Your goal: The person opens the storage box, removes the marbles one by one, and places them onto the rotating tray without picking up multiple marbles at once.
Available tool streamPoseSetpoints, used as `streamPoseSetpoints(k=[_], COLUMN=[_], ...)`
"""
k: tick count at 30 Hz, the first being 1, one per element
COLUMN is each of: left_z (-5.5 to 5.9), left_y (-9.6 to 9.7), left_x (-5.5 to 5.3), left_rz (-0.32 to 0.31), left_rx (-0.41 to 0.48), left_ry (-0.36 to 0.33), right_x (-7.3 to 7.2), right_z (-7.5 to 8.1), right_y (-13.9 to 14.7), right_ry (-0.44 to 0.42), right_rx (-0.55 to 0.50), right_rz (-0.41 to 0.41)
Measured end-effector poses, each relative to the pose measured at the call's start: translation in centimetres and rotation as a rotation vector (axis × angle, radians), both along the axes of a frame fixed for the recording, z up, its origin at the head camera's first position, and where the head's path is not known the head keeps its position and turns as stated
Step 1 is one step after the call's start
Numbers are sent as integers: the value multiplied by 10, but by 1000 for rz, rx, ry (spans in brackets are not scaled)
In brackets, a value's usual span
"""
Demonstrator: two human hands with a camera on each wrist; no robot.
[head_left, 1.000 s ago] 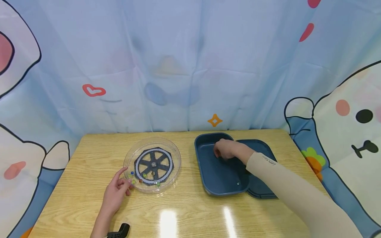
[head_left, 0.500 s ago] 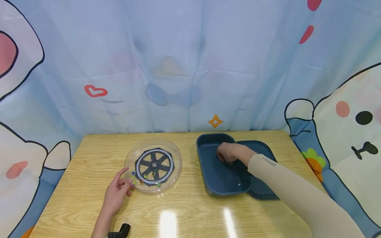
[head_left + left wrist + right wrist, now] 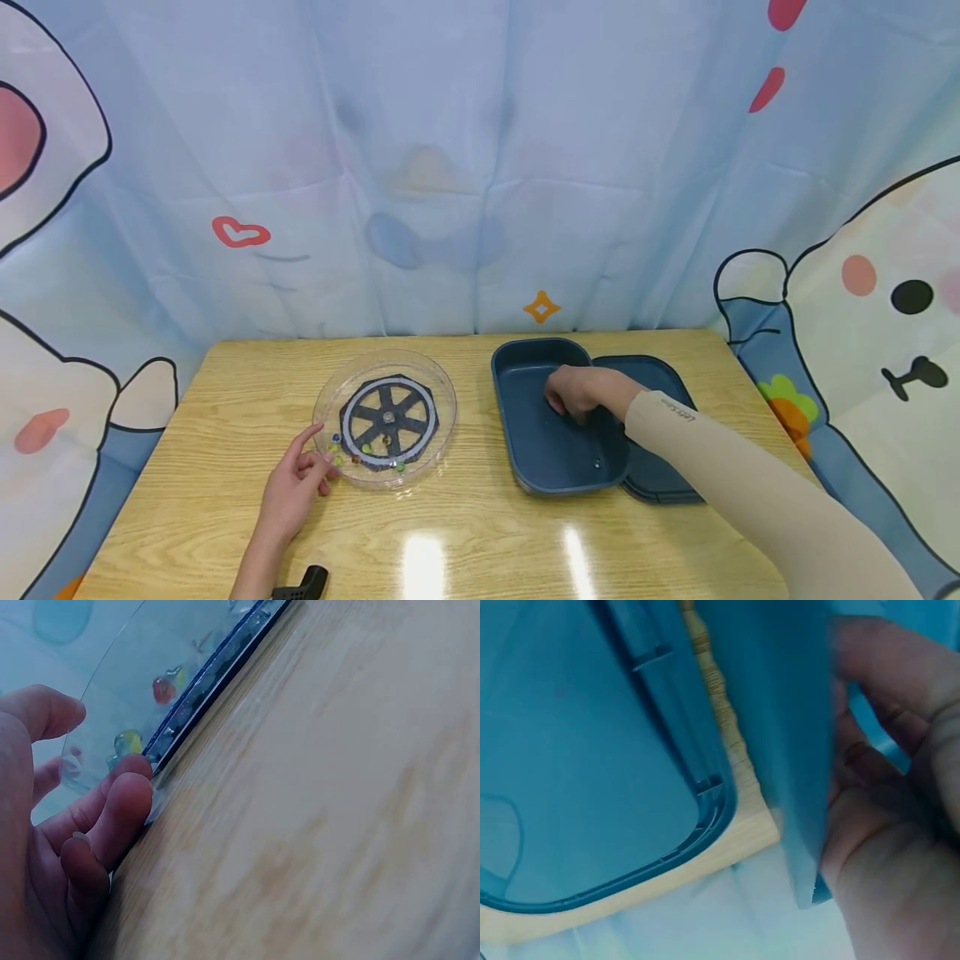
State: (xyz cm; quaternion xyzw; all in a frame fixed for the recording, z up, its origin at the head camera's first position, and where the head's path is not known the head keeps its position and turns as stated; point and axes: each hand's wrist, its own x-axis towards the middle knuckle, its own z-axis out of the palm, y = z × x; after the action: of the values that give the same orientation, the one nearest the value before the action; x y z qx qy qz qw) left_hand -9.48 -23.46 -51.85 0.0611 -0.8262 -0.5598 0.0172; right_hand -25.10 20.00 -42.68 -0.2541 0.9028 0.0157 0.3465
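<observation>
My left hand (image 3: 291,487) rests against the left side of a clear round dish (image 3: 448,375), fingers touching its wall. In the left wrist view, the red marble (image 3: 163,690) and the yellow-green marble (image 3: 129,742) show through the plastic. Several small coloured marbles, among them a blue marble (image 3: 335,437), lie in the dish's near left part. A dark spoked wheel shape (image 3: 388,417) sits at its bottom. My right hand (image 3: 583,390) reaches down into a deep blue box (image 3: 525,475) with fingers curled. Its fingertips are hidden by the box wall (image 3: 791,750) in the right wrist view. A clear marble (image 3: 597,464) lies near the box's front right corner.
A flat blue lid (image 3: 660,462) lies right of the box, partly under the right forearm. The wooden table (image 3: 480,533) ends at a patterned curtain (image 3: 450,167) behind. A black strap device (image 3: 303,583) is on the left wrist.
Inside the box, my right hand has shifted slightly to the right and toward the front. The left hand stays at the dish.
</observation>
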Motion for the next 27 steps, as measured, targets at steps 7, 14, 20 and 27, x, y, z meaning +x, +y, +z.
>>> streamPoseSetpoints(k=[7, 14, 20, 27], left_z=[-1, -1, -1, 0], left_y=[0, 1, 1, 1], left_x=[0, 0, 1, 0], left_rz=[3, 4, 2, 8], left_rx=[-5, 2, -4, -12], left_ry=[5, 0, -3, -3], right_x=[3, 6, 5, 2], right_z=[-1, 1, 5, 0], right_y=[2, 10, 12, 5], right_ry=[-7, -113, -234, -91], right_rx=[-15, -185, -378, -565], right_rz=[2, -97, -226, -233])
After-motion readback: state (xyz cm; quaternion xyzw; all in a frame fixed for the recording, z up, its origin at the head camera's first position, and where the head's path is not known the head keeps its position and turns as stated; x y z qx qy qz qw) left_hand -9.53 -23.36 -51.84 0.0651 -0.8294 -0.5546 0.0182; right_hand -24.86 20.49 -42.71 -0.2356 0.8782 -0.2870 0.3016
